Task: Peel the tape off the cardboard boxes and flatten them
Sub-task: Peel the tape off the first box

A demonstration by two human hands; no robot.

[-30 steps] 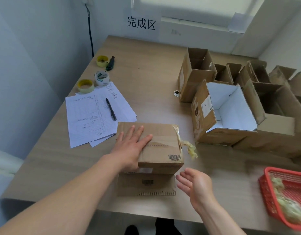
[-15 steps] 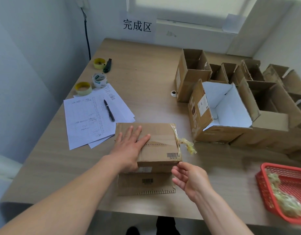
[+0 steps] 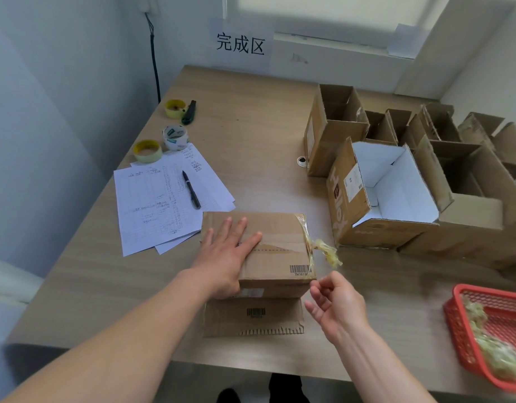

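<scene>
Pale walls and a window sill framed the far side of the wooden table (image 3: 251, 135), where I saw a paper sign (image 3: 241, 45) printed with black characters fixed to the wall. Along the table's right side stood a cluster of opened cardboard boxes (image 3: 454, 175), the nearest one a white-lined box (image 3: 387, 196) lying tilted with its mouth upward. Near the front edge sat the closed cardboard box (image 3: 268, 251) I was working on, resting on a flattened piece of cardboard (image 3: 252, 317) that carried a barcode. My left hand (image 3: 226, 254) lay flat on the box top with the fingers spread and straight, pressing down. A red plastic basket (image 3: 454, 312) at the right edge held a heap of crumpled tape scraps (image 3: 495, 353). Handwritten sheets of paper (image 3: 160, 205) lay left of the box, a black pen (image 3: 191, 189) on top of them. My right hand (image 3: 336, 305) hung just beside the box's near right corner, fingers loosely curled and holding nothing that I could make out. Three tape rolls (image 3: 175, 137) sat beyond the papers, and a dark utility knife (image 3: 189, 112) lay against the farthest roll. A twisted strip of peeled yellowish tape (image 3: 326, 251) hung off the box's right edge, above my right hand and apart from it.
</scene>
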